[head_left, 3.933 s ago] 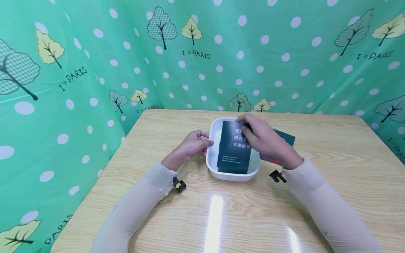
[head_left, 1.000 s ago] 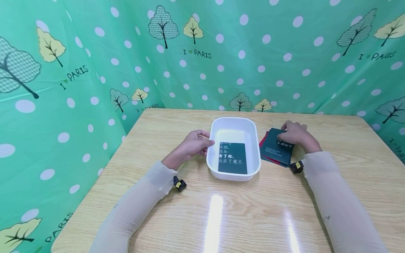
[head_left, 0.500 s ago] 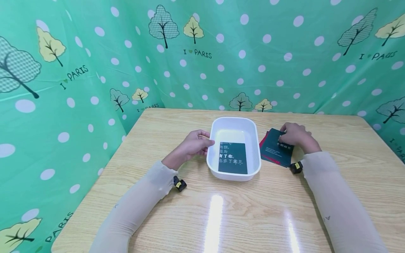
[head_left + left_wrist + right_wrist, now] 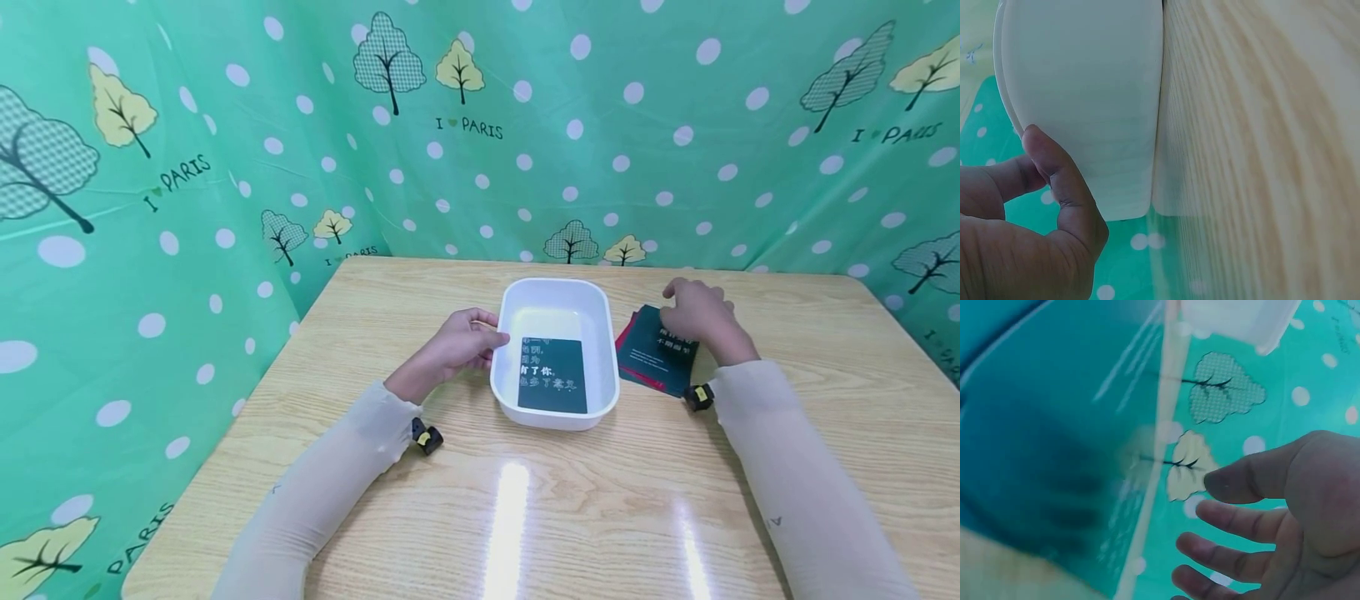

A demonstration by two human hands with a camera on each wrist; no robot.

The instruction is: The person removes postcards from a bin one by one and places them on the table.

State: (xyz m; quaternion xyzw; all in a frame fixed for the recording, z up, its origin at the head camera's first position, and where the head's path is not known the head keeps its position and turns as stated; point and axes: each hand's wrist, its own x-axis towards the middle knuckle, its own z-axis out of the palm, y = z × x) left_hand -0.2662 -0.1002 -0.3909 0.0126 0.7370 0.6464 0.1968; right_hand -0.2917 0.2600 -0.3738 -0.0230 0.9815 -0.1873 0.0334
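Observation:
A white plastic tub [image 4: 553, 421] stands on the table. My left hand [image 4: 461, 342] pinches its left rim between thumb and fingers; the left wrist view shows the thumb [image 4: 1057, 169] against the tub's side. Inside the tub, toward its near end, lies a dark green card [image 4: 551, 375] with white Chinese text. Right of the tub, dark green cards [image 4: 652, 358] lie in a fanned pile, red edges showing beneath. Over the pile's far right corner is my right hand [image 4: 701, 317]. In the right wrist view its fingers are spread and hold nothing, apart from the cards [image 4: 1054, 456].
The wooden table [image 4: 585, 508] has its back edge close to a green polka-dot curtain [image 4: 480, 167], which also runs along the left side. Black wrist cameras sit under the left cuff [image 4: 426, 437] and the right cuff [image 4: 699, 397].
About four seconds ago my right hand held a dark card over the tub. That hand moved right to the pile and now has let go, lifting slightly. My left hand stays at the rim.

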